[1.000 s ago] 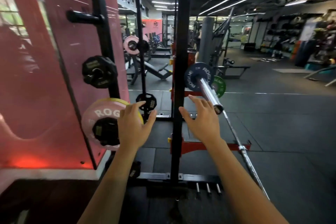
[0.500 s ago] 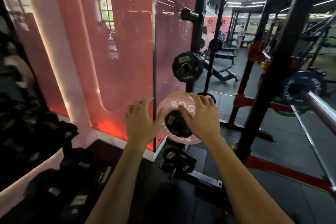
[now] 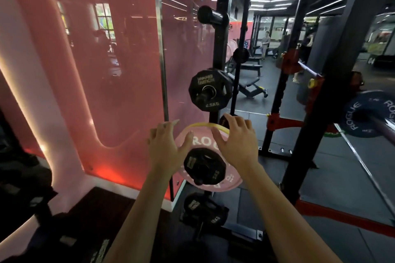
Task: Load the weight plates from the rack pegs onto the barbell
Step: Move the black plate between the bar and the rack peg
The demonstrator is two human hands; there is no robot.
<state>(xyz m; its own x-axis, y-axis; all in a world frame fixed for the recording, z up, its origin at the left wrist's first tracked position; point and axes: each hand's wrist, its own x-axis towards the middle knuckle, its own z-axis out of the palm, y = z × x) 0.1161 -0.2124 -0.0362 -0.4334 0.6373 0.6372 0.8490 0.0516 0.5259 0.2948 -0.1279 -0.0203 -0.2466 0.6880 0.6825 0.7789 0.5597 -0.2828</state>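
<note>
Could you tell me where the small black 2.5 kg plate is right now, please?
In the head view, the 2.5 kg plate hangs on a peg of the black rack upright, centre frame, directly above the pink plate.

Upper black plate point(image 3: 210, 90) on rack peg: showing "HAMMER STRENGTH" and "2.5KG" | pink plate point(image 3: 230, 181): showing "ROG", remainder sitting behind right hand point(image 3: 236, 145) | blue plate point(image 3: 367, 114) on barbell: showing "ROGUE" twice, second cut by frame edge | lowest black plate point(image 3: 203, 209): marking reading as "10KG", blurred.
</note>
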